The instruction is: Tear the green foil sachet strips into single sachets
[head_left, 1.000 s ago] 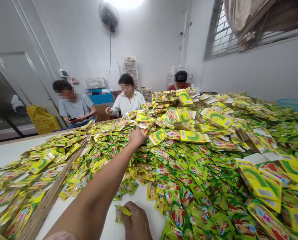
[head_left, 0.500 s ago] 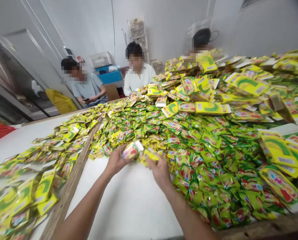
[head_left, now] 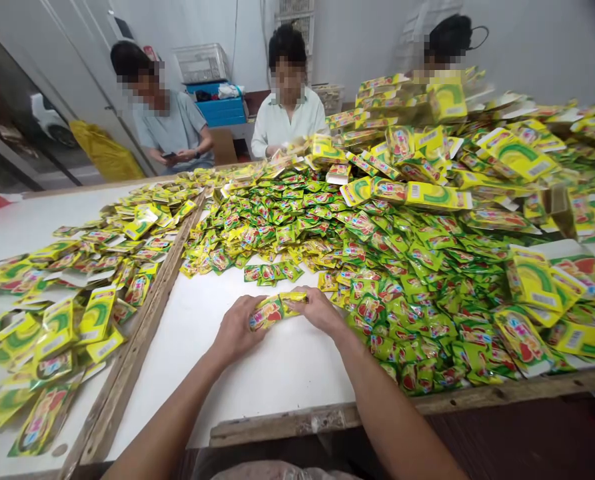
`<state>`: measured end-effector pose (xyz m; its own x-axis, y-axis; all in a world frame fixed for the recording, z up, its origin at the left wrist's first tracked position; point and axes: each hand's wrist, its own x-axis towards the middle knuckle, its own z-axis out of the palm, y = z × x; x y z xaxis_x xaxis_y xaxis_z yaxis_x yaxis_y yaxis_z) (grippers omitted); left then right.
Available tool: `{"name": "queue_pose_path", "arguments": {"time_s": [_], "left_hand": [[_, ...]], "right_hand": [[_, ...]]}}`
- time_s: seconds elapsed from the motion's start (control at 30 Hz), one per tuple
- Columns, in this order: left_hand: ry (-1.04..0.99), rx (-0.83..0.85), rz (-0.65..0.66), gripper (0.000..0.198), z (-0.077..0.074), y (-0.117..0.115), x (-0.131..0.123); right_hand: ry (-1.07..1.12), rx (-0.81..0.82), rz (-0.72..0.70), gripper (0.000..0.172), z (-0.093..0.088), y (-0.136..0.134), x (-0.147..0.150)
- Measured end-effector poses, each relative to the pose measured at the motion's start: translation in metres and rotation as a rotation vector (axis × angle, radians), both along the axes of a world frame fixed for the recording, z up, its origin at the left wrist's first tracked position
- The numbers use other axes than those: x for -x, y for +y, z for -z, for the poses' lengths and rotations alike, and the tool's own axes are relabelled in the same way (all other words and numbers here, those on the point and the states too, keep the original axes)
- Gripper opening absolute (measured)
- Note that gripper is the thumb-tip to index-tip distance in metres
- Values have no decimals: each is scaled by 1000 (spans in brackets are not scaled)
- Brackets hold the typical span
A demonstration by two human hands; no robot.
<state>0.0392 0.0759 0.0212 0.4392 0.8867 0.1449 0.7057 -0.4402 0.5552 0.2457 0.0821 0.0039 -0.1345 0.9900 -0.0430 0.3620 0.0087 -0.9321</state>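
Over the white tabletop point(head_left: 277, 373), my left hand point(head_left: 238, 330) is wrapped round a small yellow-green box point(head_left: 266, 315) with red fruit printed on it. My right hand point(head_left: 322, 311) pinches a yellow packet point(head_left: 293, 303) against the box's right end, and the two touch. Just beyond my hands lies a short row of small green packets point(head_left: 272, 272). A big heap of green packets point(head_left: 417, 287) spreads to the right and behind, close to my right forearm.
Yellow boxes point(head_left: 517, 157) are piled on the heap. A wooden strip point(head_left: 147, 320) divides off more flat boxes point(head_left: 97, 313) at left. A wooden rail point(head_left: 287, 425) edges the table. Three people sit across, one holding a phone point(head_left: 168, 155).
The view has tilted down. My hands have come nearer to me, away from the heap; the packet now meets the box's end, where a white flap showed before. The row of packets is now visible.
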Motion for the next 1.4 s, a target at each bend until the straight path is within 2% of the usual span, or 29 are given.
{"name": "queue_pose_path", "arguments": {"time_s": [0.1,0.2,0.27,0.37,0.47,0.53,0.63,0.8,0.93,1.03,1.2,1.3,1.37,1.4], "left_hand": [[12,1,21,50,3,-3,1],[-33,53,20,48,4,-4,3],[-150,137,4,44,4,-3,3],[-472,360,-84,37,4,-1,1],[-750,529,-244,37,8,0,-5],[-843,576,-318,39,12,0,-9],[-925,601,-390,39,19,-1,-13],[-1063,691,-426,42,23,-2,-15],[-1122,723,-438,41,20,-1,-15],[-1168,753,-488,41,18,2,-13],[-1239,800,-463,41,21,-2,-12],[-1162,849,-361,44,22,-2,-9],[-1024,808,-315,41,16,4,4],[-929,742,-338,39,9,9,15]], "right_hand": [[-81,-34,-32,21,0,0,2],[-56,-19,-35,20,6,0,5],[40,18,10,23,11,0,6],[203,39,75,28,16,1,8],[163,-31,66,17,14,-1,11],[34,-107,35,7,10,-3,13],[-83,-160,-10,6,5,-5,16],[55,-70,171,10,5,-5,21],[-51,-118,167,12,3,-7,25],[-24,-106,128,12,0,-9,27],[98,-48,-53,14,-1,-14,40],[293,78,-72,28,1,-15,48],[335,108,-4,35,2,-14,50],[317,85,48,36,3,-14,49]]}}
